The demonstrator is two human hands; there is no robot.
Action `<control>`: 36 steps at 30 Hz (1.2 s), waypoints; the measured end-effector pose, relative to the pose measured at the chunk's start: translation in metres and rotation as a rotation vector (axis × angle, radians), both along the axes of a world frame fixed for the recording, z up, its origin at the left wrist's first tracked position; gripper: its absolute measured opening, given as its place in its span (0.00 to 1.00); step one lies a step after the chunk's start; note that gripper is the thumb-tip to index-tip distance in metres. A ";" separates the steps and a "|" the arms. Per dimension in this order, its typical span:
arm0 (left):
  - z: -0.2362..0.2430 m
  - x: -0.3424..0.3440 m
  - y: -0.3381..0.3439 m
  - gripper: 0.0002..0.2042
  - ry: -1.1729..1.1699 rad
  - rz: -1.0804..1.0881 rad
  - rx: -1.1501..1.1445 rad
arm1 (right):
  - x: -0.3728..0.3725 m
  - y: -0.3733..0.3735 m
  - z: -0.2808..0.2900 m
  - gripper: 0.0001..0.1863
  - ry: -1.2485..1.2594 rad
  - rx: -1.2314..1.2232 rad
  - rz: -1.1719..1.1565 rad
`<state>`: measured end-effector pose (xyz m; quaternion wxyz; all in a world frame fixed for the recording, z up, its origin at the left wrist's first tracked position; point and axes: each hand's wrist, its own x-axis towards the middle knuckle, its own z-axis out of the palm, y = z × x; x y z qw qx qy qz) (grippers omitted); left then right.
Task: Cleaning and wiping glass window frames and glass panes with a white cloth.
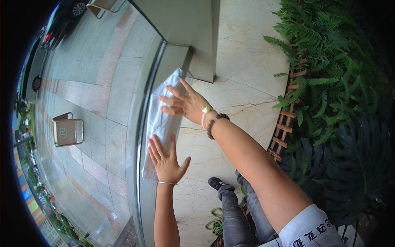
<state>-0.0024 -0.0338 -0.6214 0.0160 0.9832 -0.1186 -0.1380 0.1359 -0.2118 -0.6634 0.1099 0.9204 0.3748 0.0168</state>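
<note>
A long, flat packet in clear, wrinkled plastic with something whitish inside (158,123) lies along the ledge (169,61) beside the glass. My left hand (166,161) rests on its near end, fingers stretched out and thumb held apart. Farther along, my right hand (187,103) has its fingers spread over the packet's far half. Neither hand grips it. A thin bangle circles my left wrist; a beaded bracelet (216,124) and a pale band with a gold piece are on the right one. What the packet contains cannot be made out.
Left of the ledge, a big glass pane (111,136) shows paving, a folding floor sign (68,129) and parked dark cars (66,20). A grey pillar (191,24) stands ahead. Ferns (321,78) behind a low wooden fence (284,127) border the marble floor (242,99) at right.
</note>
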 end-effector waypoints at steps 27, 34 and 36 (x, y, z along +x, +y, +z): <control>0.006 -0.145 0.103 0.36 -0.081 -0.067 0.024 | -0.143 0.094 0.008 0.38 0.282 0.432 0.248; 0.004 -0.150 0.100 0.34 -0.065 -0.047 -0.020 | -0.140 0.083 -0.001 0.39 0.236 0.512 0.300; 0.004 -0.144 0.099 0.32 -0.073 -0.058 -0.017 | -0.137 0.081 -0.001 0.39 0.241 0.535 0.311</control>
